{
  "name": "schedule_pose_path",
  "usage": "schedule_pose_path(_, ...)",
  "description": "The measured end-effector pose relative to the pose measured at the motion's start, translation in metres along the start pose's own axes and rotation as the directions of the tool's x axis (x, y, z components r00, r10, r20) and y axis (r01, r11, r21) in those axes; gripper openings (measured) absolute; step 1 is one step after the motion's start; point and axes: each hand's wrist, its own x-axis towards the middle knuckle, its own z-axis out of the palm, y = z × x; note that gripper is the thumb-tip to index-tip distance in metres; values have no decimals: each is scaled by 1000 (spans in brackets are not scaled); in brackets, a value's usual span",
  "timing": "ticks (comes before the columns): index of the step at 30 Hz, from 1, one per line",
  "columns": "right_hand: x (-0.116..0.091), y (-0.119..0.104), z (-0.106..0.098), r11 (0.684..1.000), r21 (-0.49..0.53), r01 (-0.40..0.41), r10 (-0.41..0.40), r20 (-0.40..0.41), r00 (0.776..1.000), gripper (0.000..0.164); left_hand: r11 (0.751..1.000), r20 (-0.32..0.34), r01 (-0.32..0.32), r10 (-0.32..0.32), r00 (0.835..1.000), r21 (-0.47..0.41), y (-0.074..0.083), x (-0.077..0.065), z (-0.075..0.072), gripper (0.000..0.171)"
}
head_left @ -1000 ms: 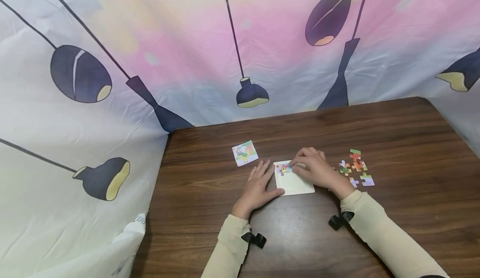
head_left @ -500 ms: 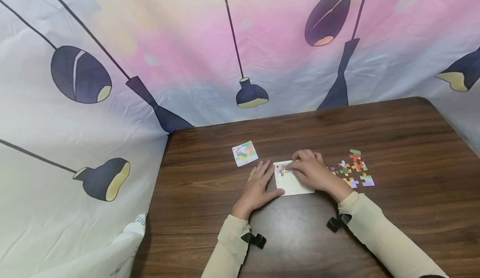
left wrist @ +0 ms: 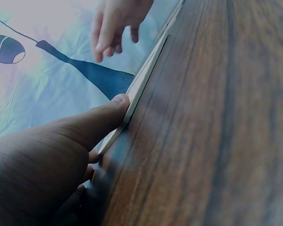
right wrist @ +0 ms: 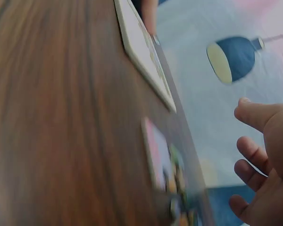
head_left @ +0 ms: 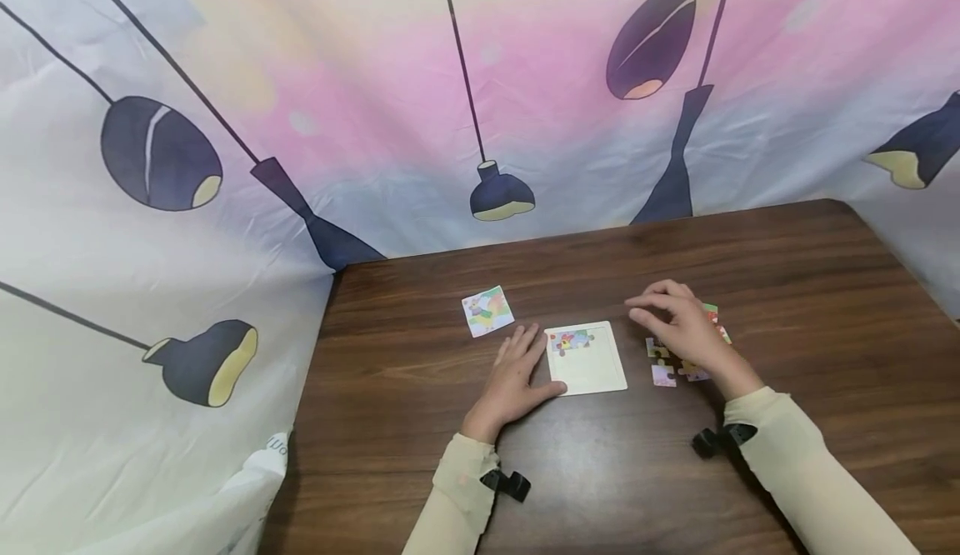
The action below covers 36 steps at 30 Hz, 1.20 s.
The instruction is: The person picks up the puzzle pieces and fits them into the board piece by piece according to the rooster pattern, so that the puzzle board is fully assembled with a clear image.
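A square cream puzzle tray [head_left: 588,373] lies on the table, with a few joined puzzle pieces [head_left: 572,340] along its top left. My left hand [head_left: 513,378] rests flat at the tray's left side, fingers extended; in the left wrist view its thumb [left wrist: 101,122] presses on the tray's edge. My right hand [head_left: 684,330] is raised over the loose puzzle pieces [head_left: 663,374] to the right of the tray, partly covering them. Nothing shows between its loosely bent fingers. In the right wrist view, a lilac piece [right wrist: 156,157] lies below that hand.
Behind my left hand lies a square picture card [head_left: 487,312] with a cartoon figure. The brown wooden table [head_left: 600,472] meets a fabric backdrop [head_left: 375,122] printed with lamps at its back and left. A black strap device [head_left: 723,440] sits on each sleeve.
My right hand has let go of a piece at the tray's top row and moved right, over the loose pieces. The row of joined pieces is now uncovered. My left hand stays in place.
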Motion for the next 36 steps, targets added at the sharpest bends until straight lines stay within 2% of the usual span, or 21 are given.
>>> schedule_pose_path(8, -16, 20, -37, 994, -60, -95, 92, -46, 995, 21, 1000, -4, -3, 3, 1000, 18, -1, -1, 0, 88)
schedule_pose_path(13, -24, 36, -62, 977, -90, -195, 194, -15, 981, 25, 1000, -8, -1, 1, 1000, 20, -1, 0, 1, 88)
schedule_pose_path(16, -27, 44, -71, 971, -121, -206, 207, 0, 978, 21, 1000, -15, -3, 3, 1000, 21, -2, 0, 2, 88)
schedule_pose_path(20, -31, 53, -75, 964, -182, -192, 200, 29, 979, 15, 1000, -16, -7, 7, 1000, 21, -2, 0, 2, 88)
schedule_pose_path(24, -31, 59, -75, 956, -218, -195, 213, 59, 975, 16, 1000, -8, 0, 1, 1000, 17, -2, 0, 1, 88)
schedule_pose_path(30, -22, 67, -75, 955, -234, -180, 203, 79, 976, 20, 1000, -7, 8, -8, 1000, 10, -2, 0, 1, 88)
schedule_pose_path(36, -21, 71, -80, 954, -236, -183, 208, 84, 975, 27, 1000, -14, -12, 12, 1000, -4, -2, -1, 1, 88)
